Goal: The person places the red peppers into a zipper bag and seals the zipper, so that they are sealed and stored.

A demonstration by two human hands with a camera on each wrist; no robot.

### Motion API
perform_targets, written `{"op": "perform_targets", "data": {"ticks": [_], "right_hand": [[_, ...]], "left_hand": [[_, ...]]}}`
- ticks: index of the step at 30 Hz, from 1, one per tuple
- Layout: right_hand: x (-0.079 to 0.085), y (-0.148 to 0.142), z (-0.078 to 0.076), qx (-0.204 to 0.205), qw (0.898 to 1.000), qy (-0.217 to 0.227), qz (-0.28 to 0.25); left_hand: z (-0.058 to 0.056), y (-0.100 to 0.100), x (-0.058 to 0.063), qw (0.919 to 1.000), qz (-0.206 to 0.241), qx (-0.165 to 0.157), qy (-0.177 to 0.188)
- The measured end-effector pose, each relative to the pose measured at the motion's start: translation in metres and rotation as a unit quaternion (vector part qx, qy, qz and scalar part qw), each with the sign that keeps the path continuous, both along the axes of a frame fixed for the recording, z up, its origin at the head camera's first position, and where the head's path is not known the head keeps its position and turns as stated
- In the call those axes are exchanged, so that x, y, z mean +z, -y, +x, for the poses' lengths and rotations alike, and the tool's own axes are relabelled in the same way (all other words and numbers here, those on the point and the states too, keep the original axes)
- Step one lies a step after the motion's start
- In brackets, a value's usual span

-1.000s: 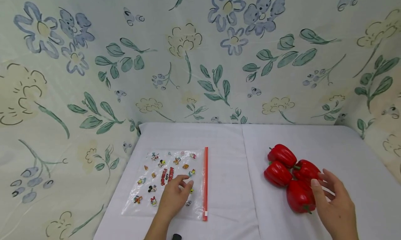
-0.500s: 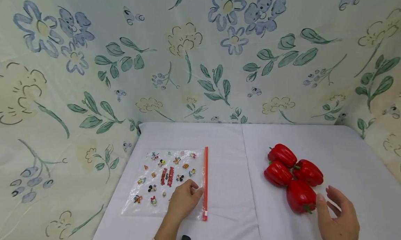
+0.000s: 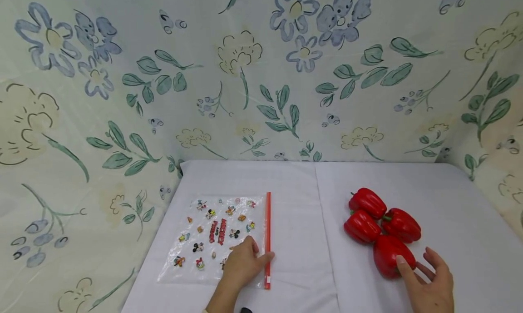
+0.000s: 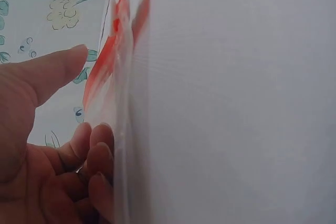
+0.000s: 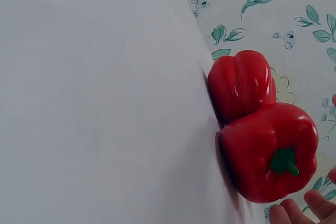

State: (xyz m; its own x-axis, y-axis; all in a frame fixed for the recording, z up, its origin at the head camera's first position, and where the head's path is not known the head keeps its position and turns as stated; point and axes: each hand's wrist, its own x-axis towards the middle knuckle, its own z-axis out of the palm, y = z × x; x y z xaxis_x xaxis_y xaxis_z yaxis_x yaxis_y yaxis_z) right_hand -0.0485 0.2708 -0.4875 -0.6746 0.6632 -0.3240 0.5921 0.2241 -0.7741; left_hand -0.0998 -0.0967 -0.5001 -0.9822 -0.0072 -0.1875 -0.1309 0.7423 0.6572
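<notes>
A clear zip bag [image 3: 206, 238] printed with small cartoon figures lies flat on the left of the table, its orange-red zip strip [image 3: 268, 231] along the right side. My left hand [image 3: 245, 263] is over its lower right part, thumb reaching across the strip. The left wrist view shows the thumb [image 4: 58, 69] apart from the bag and the fingers loosely bent against or close to it. Several red bell peppers [image 3: 363, 226] are clustered at the right. Beside the nearest bell pepper [image 3: 388, 256] my right hand [image 3: 431, 279] is spread, thumb overlapping its edge; contact is uncertain.
A white cloth covers the table [image 3: 294, 258], with a crease running between bag and peppers. Floral fabric [image 3: 261, 77] hangs behind and at both sides. A small dark object [image 3: 246, 310] shows at the bottom edge near the left wrist.
My left hand has moved right and nearer across the bag to its zip strip. The right hand drew back from the peppers, then came left to the nearest one. Bag and peppers have not moved.
</notes>
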Motion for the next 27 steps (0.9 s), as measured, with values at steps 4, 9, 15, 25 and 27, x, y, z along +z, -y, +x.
{"op": "perform_targets", "data": {"ticks": [4,9,15,25,27], "right_hand": [[-0.003,-0.001,-0.002,0.003,1.0,0.016,-0.008],[-0.007,-0.001,-0.005,0.013,0.999,0.036,-0.015],[-0.013,0.0,-0.007,0.026,0.998,0.056,-0.012],[-0.014,0.0,-0.006,0.041,0.996,0.08,-0.011],[-0.015,0.0,-0.007,0.038,0.996,0.078,-0.01]], "left_hand": [[-0.001,-0.002,-0.002,0.9999,-0.008,0.002,0.007],[-0.002,-0.003,-0.002,0.9999,-0.017,0.0,-0.001],[0.0,0.0,-0.002,0.9991,-0.016,-0.013,-0.036],[0.0,0.004,-0.004,0.9976,-0.006,-0.024,-0.065],[0.0,0.004,-0.005,0.9971,-0.006,-0.025,-0.072]]}}
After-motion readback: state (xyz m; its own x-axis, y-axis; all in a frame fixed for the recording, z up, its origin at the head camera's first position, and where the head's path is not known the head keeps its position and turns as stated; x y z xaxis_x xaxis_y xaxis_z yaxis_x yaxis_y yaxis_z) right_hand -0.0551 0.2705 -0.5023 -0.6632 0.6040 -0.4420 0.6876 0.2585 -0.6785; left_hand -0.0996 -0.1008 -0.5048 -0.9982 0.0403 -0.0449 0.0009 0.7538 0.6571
